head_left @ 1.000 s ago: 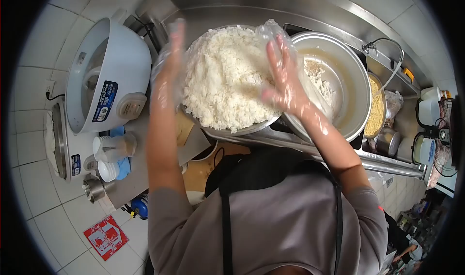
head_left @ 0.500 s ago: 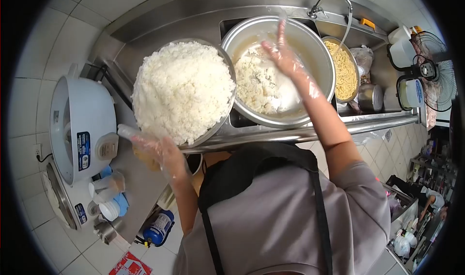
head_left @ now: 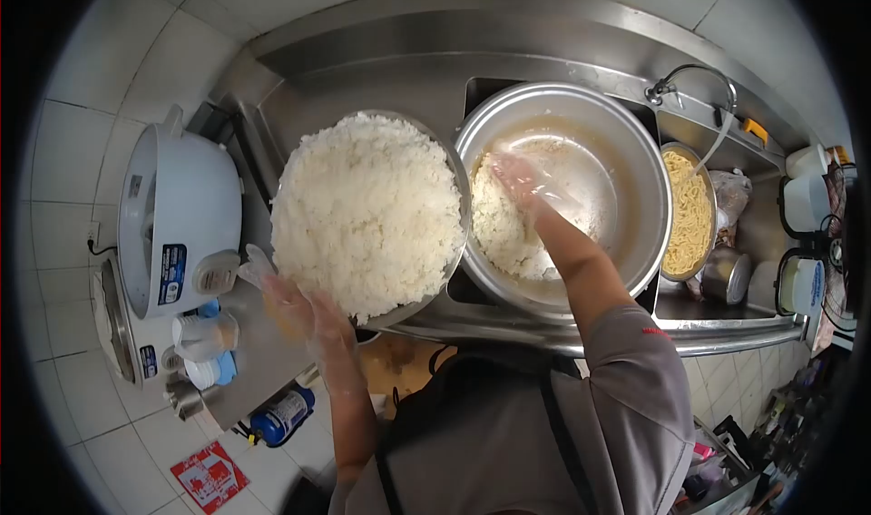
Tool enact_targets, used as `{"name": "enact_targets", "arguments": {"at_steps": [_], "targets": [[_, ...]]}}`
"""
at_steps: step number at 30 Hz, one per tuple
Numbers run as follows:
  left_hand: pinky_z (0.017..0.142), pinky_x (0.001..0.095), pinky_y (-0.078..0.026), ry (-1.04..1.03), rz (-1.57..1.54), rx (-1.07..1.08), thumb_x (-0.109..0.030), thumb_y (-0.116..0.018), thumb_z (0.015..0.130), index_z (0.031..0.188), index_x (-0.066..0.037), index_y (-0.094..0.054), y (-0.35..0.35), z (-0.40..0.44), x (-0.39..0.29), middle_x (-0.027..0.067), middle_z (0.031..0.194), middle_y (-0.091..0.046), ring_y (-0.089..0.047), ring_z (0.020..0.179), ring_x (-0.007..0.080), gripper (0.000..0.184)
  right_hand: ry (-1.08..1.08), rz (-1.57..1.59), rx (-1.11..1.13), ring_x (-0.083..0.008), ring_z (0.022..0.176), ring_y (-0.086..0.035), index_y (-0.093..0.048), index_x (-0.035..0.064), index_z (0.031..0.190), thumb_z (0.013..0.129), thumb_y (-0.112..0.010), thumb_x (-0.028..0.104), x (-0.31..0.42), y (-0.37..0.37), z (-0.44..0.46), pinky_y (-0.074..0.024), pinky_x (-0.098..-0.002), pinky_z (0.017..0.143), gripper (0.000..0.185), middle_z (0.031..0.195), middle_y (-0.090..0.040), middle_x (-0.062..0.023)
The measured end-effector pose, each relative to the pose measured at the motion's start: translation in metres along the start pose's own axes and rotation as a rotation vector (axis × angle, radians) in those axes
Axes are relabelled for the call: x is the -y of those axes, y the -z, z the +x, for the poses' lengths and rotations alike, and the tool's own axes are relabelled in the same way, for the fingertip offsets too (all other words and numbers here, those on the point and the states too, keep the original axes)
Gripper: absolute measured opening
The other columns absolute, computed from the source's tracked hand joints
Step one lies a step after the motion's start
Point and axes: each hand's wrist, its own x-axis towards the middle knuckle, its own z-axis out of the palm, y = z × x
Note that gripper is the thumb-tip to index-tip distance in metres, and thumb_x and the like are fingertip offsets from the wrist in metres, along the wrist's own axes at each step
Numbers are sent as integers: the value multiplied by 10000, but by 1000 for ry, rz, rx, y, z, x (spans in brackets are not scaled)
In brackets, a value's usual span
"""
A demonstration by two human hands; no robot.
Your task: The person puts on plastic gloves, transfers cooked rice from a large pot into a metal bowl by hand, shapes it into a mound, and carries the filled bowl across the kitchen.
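Walled in large pale tiles (head_left: 100,70) with thin dark joints, broken at the left by a wall socket (head_left: 93,234). Fitted with a stainless-steel counter (head_left: 363,84) (raised at the rear into a splashback (head_left: 435,20), dully catching the light). Floored at the right in pale floor tiles (head_left: 735,379), leading off to dim clutter (head_left: 798,424).

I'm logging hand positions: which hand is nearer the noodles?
Right. The right hand is inside the large pot beside the noodles; the left hand is farther away, by the near-left edge of the heaped rice.
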Motion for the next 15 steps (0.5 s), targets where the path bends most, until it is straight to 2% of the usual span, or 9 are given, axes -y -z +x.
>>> {"name": "enact_targets", "arguments": {"at_steps": [2,4,7,8,11,12,14,15], "targets": [[1123,403,-191,-15,17,0,-275,-378,1006,1439,63,-195,1,-2,6,219,1453,-291,-300,1338,322,579,181,44,41,-318,1241,-434,-404,32,1353,911,-527,460,22,-5,-15,-318,-385,1069,627,1349,-438,-204],[1121,394,-199,-10,-87,-24,-243,-397,1001,1442,51,-199,-3,-4,12,203,1451,-297,-320,1322,310,566,266,239,24,-314,1214,-475,-463,23,1329,912,-531,455,24,-25,-29,-339,-380,1057,604,1321,-494,-195],[1106,370,-241,-3,-595,-62,-188,-446,984,1456,15,-186,-15,6,16,162,1458,-289,-342,1309,269,576,315,703,-90,-277,1224,-480,-442,21,1343,894,-604,391,5,-95,-44,-341,-362,1057,603,1303,-517,-201],[1100,362,-256,5,-717,-65,-180,-458,979,1459,4,-180,-17,6,22,149,1461,-285,-350,1305,256,584,151,1098,59,-238,1228,-482,-369,13,1383,880,-657,302,17,-91,-65,-339,-345,1057,648,1264,-557,-190],[1083,340,-290,43,-906,-67,-174,-483,967,1468,-28,-166,-18,2,48,114,1471,-272,-368,1290,227,611,93,1253,97,-214,1229,-477,-286,5,1416,866,-682,253,26,-103,-87,-325,-340,1063,722,1225,-587,-176],[1094,372,-276,45,-849,-68,-189,-530,936,1458,-32,-169,-18,1,50,126,1472,-255,-323,1315,240,654,22,1276,50,-207,1161,-534,-273,-3,1412,842,-707,261,31,-107,-90,-344,-328,1048,764,1167,-622,-155],[1116,436,-249,44,-732,-73,-220,-625,875,1437,-40,-176,-17,3,48,149,1474,-221,-232,1365,265,742,-68,1318,39,-207,1139,-548,-293,0,1402,818,-732,263,38,-105,-90,-366,-324,1029,777,1179,-615,-148],[1118,430,-241,45,-745,-54,-221,-601,890,1440,-32,-168,-15,2,44,157,1473,-220,-233,1365,268,725,-115,1341,32,-207,1128,-555,-303,2,1397,806,-745,264,40,-102,-92,-376,-322,1019,783,1185,-611,-144]]}}
